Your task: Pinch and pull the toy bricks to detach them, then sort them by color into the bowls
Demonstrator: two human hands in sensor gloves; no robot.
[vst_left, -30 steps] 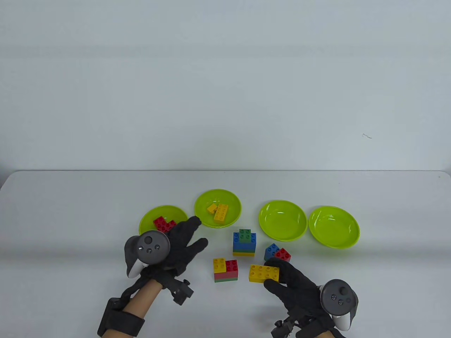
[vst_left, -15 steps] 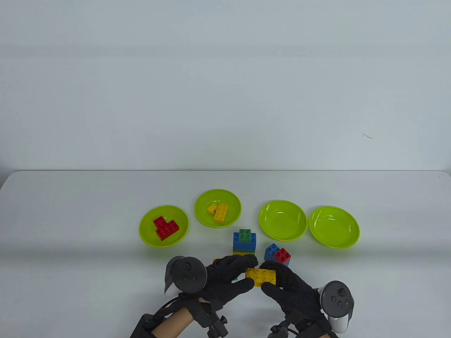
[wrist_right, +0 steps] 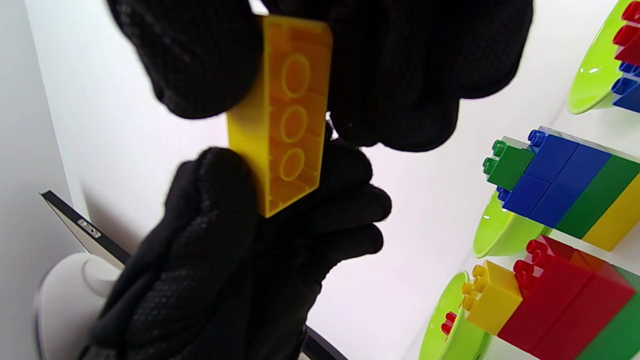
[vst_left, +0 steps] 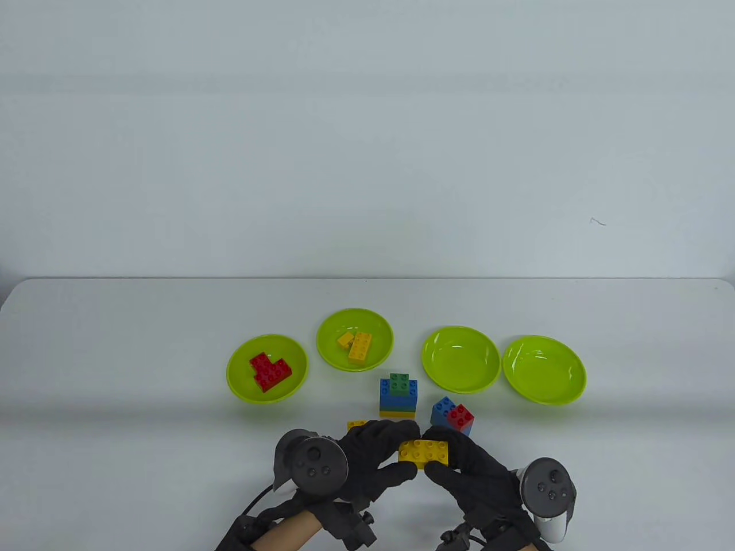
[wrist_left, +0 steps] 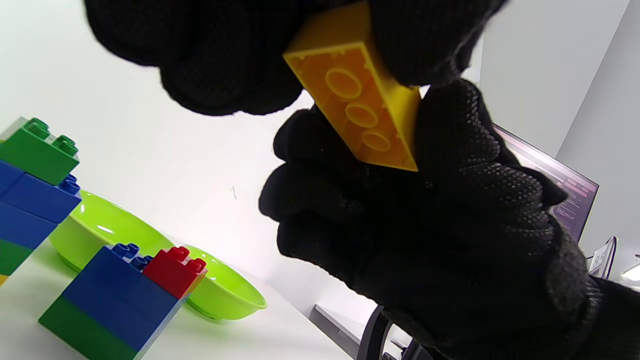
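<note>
Both gloved hands hold one yellow eight-stud brick (vst_left: 424, 451) just above the table near its front edge. My left hand (vst_left: 402, 449) pinches its left end, my right hand (vst_left: 447, 454) its right end. The left wrist view shows the brick's hollow underside (wrist_left: 357, 107) between my left fingers (wrist_left: 225, 60) and the right glove (wrist_left: 425, 240). In the right wrist view the brick (wrist_right: 290, 125) stands on end under my right fingers (wrist_right: 400, 75). The red bricks' bowl (vst_left: 238, 373) and the yellow bricks' bowl (vst_left: 382, 338) sit at the left.
Two empty green bowls (vst_left: 460, 359) (vst_left: 544, 370) sit to the right. A green-blue-green-yellow stack (vst_left: 398, 395) and a blue-red stack (vst_left: 452, 414) stand just beyond the hands. A yellow-red-green stack (wrist_right: 540, 300) is mostly hidden behind my left hand in the table view.
My left hand came from beside the red bricks' bowl over to the yellow brick and took hold of its left end. The right hand kept its grip and shifted the brick slightly left.
</note>
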